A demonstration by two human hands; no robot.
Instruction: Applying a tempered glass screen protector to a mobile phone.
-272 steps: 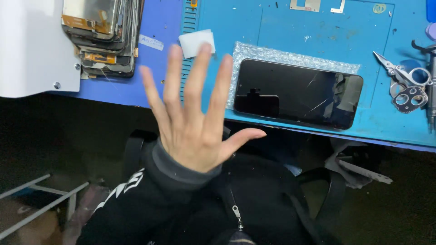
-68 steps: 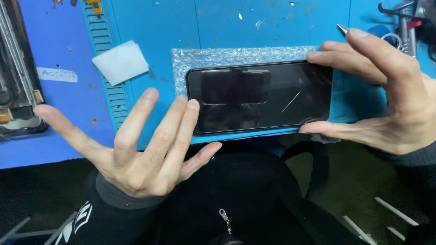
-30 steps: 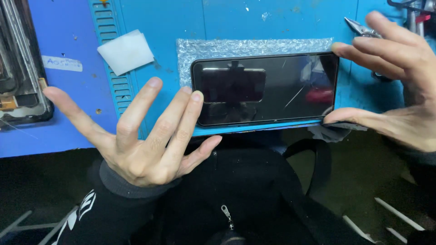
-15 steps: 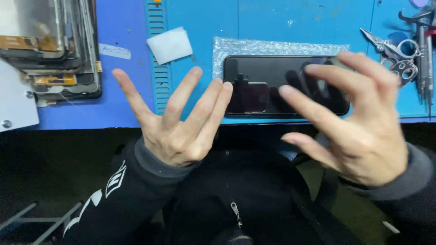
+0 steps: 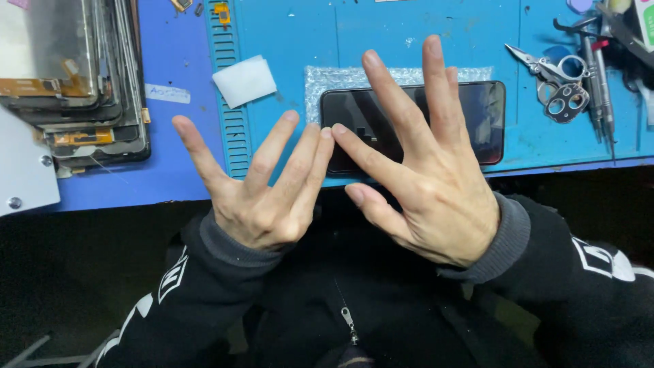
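A black smartphone [image 5: 485, 116] with a cracked screen lies flat on a strip of silvery bubble wrap [image 5: 320, 78] on the blue work mat [image 5: 409, 41]. My left hand [image 5: 262, 191] is held up, back toward me, fingers spread, holding nothing, its fingertips in front of the phone's left end. Beside it my right hand [image 5: 429, 177] is also raised with fingers spread and nothing in it, covering the middle of the phone. Whether either hand touches the phone I cannot tell.
A stack of phone screen panels [image 5: 75, 75] sits at the far left. A small white pad [image 5: 244, 80] lies left of the phone. Tweezers, scissors and a camera-lens frame [image 5: 569, 85] lie at the right. The mat's front edge [image 5: 170, 197] runs just above my lap.
My right hand let go of the phone's right end and came up in front of it with fingers spread. My left hand stayed raised and spread. The view shifted slightly.
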